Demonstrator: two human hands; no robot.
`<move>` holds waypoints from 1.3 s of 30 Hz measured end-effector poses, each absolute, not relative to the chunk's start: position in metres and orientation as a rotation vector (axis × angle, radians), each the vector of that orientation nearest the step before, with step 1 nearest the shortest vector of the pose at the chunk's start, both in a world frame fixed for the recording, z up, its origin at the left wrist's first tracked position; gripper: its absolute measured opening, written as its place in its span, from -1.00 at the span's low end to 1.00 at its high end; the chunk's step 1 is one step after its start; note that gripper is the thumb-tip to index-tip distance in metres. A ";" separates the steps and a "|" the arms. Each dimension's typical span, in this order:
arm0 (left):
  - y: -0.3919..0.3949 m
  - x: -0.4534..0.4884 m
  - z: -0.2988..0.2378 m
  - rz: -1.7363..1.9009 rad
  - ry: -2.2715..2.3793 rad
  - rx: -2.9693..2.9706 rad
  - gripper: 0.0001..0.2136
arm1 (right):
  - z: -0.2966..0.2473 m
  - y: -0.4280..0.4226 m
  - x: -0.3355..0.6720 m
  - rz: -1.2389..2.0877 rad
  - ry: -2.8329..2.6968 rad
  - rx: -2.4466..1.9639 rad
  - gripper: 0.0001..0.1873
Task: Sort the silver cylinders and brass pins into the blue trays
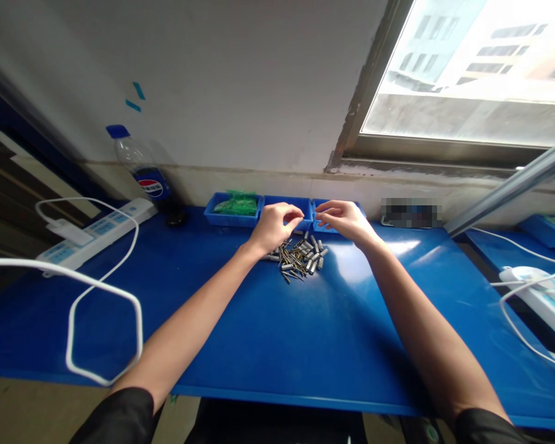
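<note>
My left hand [276, 225] is held above a loose pile of small metal parts, thumb and forefinger tips pressed together. Whatever they pinch is too small to make out. Facing it across a short gap, my right hand [345, 219] has its fingertips drawn together in front of the right blue bin [356, 206]; its contents are hidden too. Below both hands lie short silver-grey metal pieces [315, 256] mixed with thin brass-coloured pins [290, 259]. Behind my left hand is the middle blue bin [308, 203], partly covered.
A left blue bin [208, 213] holds green plastic packets [235, 203]. A cola bottle [150, 179] and a white power strip [132, 216] stand at the left. A white cable [139, 320] loops over the blue table [277, 345]. Another power strip [531, 290] lies at right.
</note>
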State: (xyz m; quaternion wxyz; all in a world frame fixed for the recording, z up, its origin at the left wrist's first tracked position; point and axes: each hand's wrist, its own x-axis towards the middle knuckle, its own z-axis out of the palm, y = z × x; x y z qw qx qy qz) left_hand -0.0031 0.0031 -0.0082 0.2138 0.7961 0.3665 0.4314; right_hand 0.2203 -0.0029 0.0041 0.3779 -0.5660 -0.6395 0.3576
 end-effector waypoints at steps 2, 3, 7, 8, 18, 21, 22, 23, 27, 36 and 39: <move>0.002 -0.002 -0.007 1.229 1.000 2.023 -0.89 | 0.006 -0.005 0.219 1.025 -1.635 -1.412 -0.71; 0.002 -0.002 -0.006 1.230 0.980 1.936 -0.87 | 0.006 -0.006 0.219 1.095 -1.623 -1.383 -0.69; 0.004 -0.002 -0.006 1.229 0.906 1.696 -0.80 | 0.009 -0.009 0.220 1.331 -1.544 -1.221 -0.63; 0.004 -0.003 -0.006 1.224 0.900 1.676 -0.79 | 0.009 -0.009 0.220 1.362 -1.532 -1.188 -0.62; 0.007 -0.005 -0.010 1.110 0.954 1.848 -0.80 | 0.010 -0.010 0.216 1.346 -1.488 -1.145 -0.63; 0.005 -0.005 -0.011 1.087 0.965 1.965 -0.88 | 0.010 -0.009 0.215 1.278 -1.514 -1.174 -0.62; 0.005 -0.005 -0.011 1.076 0.970 2.001 -0.91 | 0.010 -0.009 0.215 1.245 -1.526 -1.192 -0.61; 0.005 -0.005 -0.012 1.058 0.975 2.039 -0.92 | 0.011 -0.010 0.214 1.208 -1.539 -1.215 -0.61; 0.005 -0.006 -0.014 0.921 1.004 2.202 -0.92 | 0.016 -0.010 0.215 1.036 -1.584 -1.296 -0.64; -0.002 -0.007 -0.017 0.500 1.189 2.407 -0.84 | 0.021 -0.004 0.242 0.624 -1.438 -1.529 -0.70; -0.006 -0.004 -0.019 0.436 1.237 2.445 -0.78 | 0.018 -0.003 0.243 0.683 -1.425 -1.535 -0.73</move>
